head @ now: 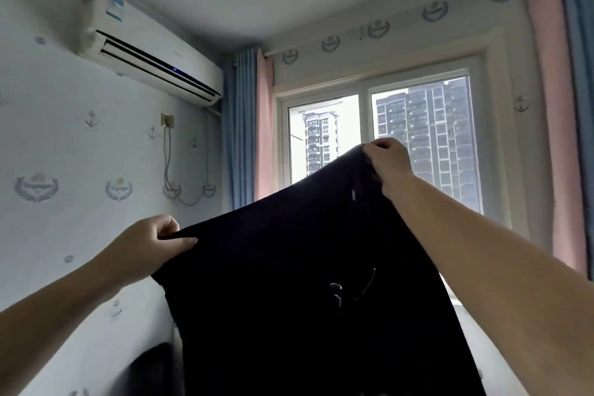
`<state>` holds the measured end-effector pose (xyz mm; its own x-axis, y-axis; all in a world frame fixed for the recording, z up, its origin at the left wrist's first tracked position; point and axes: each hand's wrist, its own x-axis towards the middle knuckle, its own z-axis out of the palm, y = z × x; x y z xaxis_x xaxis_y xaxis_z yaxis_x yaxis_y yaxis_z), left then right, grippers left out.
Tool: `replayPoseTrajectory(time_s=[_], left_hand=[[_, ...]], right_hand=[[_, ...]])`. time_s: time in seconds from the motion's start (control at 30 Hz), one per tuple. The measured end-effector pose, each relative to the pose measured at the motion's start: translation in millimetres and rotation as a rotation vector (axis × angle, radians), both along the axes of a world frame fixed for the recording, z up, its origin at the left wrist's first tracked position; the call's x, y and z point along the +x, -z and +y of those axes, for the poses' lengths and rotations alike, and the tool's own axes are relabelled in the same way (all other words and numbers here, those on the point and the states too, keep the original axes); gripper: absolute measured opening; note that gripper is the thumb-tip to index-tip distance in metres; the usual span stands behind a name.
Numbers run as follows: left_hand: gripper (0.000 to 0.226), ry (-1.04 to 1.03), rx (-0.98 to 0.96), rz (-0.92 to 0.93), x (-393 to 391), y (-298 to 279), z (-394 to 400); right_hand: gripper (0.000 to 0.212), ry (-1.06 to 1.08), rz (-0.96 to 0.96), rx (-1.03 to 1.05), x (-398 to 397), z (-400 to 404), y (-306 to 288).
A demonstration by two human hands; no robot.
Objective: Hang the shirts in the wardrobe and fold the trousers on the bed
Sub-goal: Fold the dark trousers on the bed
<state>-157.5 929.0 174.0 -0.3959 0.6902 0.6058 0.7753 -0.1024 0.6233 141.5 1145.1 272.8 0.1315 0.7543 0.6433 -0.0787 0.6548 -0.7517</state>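
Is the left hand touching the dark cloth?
Touching. The head view shows the left hand pinching the upper edge of the dark cloth, thumb and fingers closed on the fabric.

Dim, backlit by the window (379, 138); blurred, bowed edges.

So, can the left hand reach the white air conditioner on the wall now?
Probably not: the left hand grips the dark garment, and the white air conditioner hangs well above it.
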Motion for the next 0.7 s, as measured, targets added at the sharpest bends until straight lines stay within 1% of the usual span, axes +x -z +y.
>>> replayPoseTrajectory(time_s=[0.1,0.17,0.23,0.33,0.43,0.5,0.6,0.7], left_hand=[[0.023,0.133,-0.035,-0.297,-17.8,32.2,-10.5],[0.018,0.180,-0.075,-0.502,-34.2,66.5,-14.4],[0.013,0.167,-0.110,-0.665,-53.5,110.3,-17.7],[0.008,0.127,-0.127,-0.848,-91.3,179.5,-23.3],[0.021,0.054,-0.167,-0.938,-142.9,244.4,-29.0],[0.024,0.024,-0.201,-0.999,-186.1,283.0,-31.8],[0.016,-0.030,-0.269,-1.088,-269.9,340.3,-33.1],[0.010,-0.114,-0.319,-1.179,-366.4,390.0,-23.3]], right_hand=[[0.008,-0.020,-0.040,-0.028,-34.3,11.4,22.9],[0.011,-0.027,-0.089,-0.067,-61.4,22.3,54.7],[0.011,-0.015,-0.164,-0.099,-92.5,33.2,96.0],[0.010,-0.050,-0.275,-0.178,-148.6,45.0,166.0],[0.011,-0.088,-0.382,-0.284,-215.5,53.8,238.0],[0.009,-0.117,-0.448,-0.331,-265.5,59.8,284.0],[0.008,-0.116,-0.559,-0.358,-355.1,70.9,351.7],[0.011,-0.094,-0.689,-0.394,-460.6,85.0,411.3]])
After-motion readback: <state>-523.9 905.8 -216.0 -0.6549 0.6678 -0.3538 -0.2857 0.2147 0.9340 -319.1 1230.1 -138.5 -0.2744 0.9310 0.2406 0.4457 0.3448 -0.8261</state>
